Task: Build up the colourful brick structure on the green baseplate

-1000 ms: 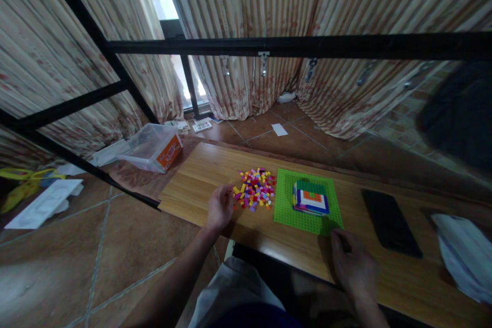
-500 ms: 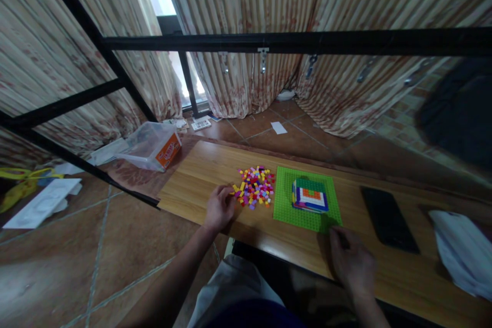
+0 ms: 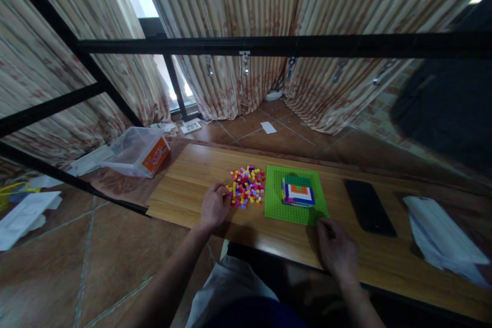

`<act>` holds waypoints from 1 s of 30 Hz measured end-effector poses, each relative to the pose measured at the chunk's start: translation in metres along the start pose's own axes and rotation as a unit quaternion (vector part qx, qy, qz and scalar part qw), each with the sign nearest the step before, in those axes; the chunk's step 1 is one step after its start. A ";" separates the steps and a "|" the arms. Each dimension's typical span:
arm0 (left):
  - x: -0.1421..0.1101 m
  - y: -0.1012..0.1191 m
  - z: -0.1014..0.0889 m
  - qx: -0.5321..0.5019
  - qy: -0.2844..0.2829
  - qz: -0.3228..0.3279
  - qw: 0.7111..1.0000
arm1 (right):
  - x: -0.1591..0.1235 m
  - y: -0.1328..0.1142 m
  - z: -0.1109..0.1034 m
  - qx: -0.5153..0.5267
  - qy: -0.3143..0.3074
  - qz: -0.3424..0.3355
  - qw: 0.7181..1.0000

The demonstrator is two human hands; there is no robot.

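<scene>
A pile of small toy building bricks [image 3: 248, 186], mostly yellow, pink, red and purple, lies loose on the wooden table. My left hand [image 3: 215, 206] rests at the pile's left edge, its fingers curled together among the outermost bricks; what they pinch, if anything, is hidden. To the right of the pile is a green studded baseplate [image 3: 274, 205]. A low block of stacked bricks [image 3: 298, 192] stands on it, with green, white, orange and blue on top. My right hand [image 3: 338, 251] is by the baseplate's front right corner, fingers curled in and their tips hidden.
A black phone-like slab [image 3: 369, 207] and a white plastic packet [image 3: 444, 236] lie on the table [image 3: 177, 189] at the right. Beyond its left end, a clear plastic box [image 3: 134, 151] sits on the floor. A black metal rail [image 3: 269, 45] crosses in front of the curtains.
The view has swung to the right, so everything sits further left in the picture. Both hands stay at about the same places on the table, with their fingers curled as before.
</scene>
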State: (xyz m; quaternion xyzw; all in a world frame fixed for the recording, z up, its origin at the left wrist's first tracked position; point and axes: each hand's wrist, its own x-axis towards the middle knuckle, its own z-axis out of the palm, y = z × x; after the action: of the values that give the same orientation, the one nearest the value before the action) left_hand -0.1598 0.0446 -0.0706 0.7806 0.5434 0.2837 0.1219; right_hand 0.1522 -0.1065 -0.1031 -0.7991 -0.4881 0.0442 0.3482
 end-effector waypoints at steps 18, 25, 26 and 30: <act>0.009 0.099 0.039 -0.218 -0.107 0.102 0.965 | 0.003 -0.003 0.002 0.024 0.000 0.007 1.000; 0.022 0.119 0.060 -0.262 -0.108 0.087 0.955 | 0.003 -0.005 0.001 0.020 0.001 0.006 1.000; 0.022 0.121 0.062 -0.265 -0.107 0.080 0.955 | 0.003 -0.005 0.001 0.022 0.001 0.005 1.000; 0.022 0.125 0.070 -0.277 -0.108 0.045 0.954 | 0.003 -0.004 0.002 0.032 -0.002 0.001 0.999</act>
State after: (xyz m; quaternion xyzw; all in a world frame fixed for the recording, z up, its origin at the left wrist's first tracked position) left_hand -0.0168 0.0256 -0.0579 0.7660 0.3913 0.3425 0.3779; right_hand 0.1502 -0.1023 -0.1016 -0.7881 -0.4863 0.0620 0.3723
